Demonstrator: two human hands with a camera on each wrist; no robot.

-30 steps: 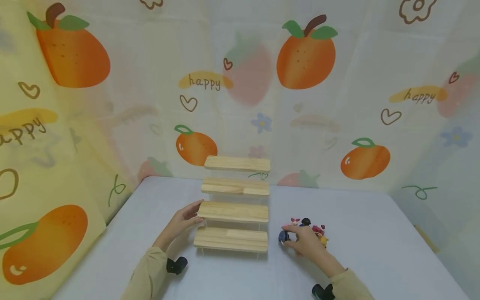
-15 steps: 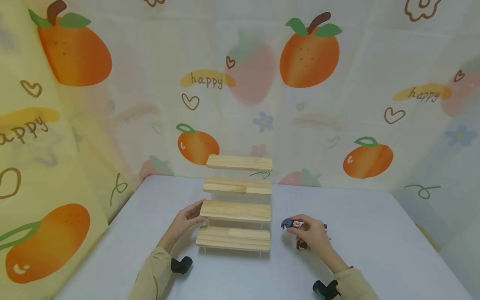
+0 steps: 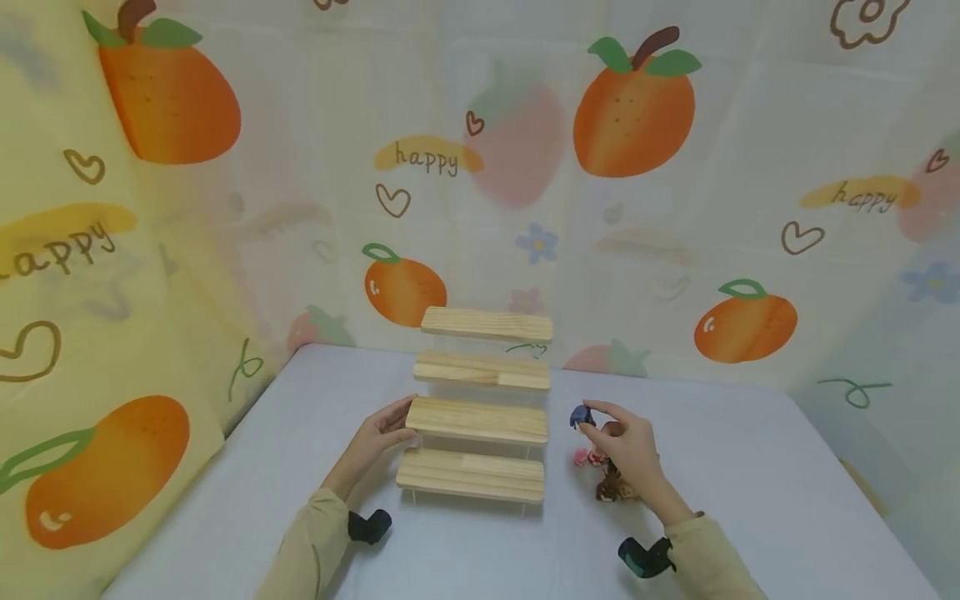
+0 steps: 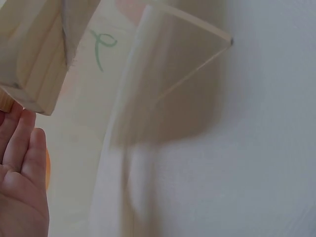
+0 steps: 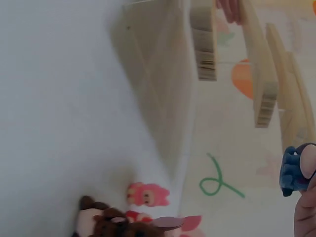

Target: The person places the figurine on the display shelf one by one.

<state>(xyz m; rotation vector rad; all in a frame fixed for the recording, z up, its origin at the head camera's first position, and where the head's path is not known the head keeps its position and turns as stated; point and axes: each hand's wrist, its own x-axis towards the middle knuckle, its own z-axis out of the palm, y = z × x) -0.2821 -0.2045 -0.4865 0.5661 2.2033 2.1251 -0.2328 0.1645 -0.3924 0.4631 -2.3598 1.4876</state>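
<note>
Your right hand has lifted the blue figurine off the table, pinching it beside the stepped shelf whose left end your left hand touches with relaxed fingers; the right wrist view suggests it is light, stiff and small, best pinched at its sides.

The stepped shelf has pale, matt, unvarnished wood boards with visible grain on clear plastic sides. The table is smooth and matt. The blue figurine looks like glossy plastic, perhaps.
</note>
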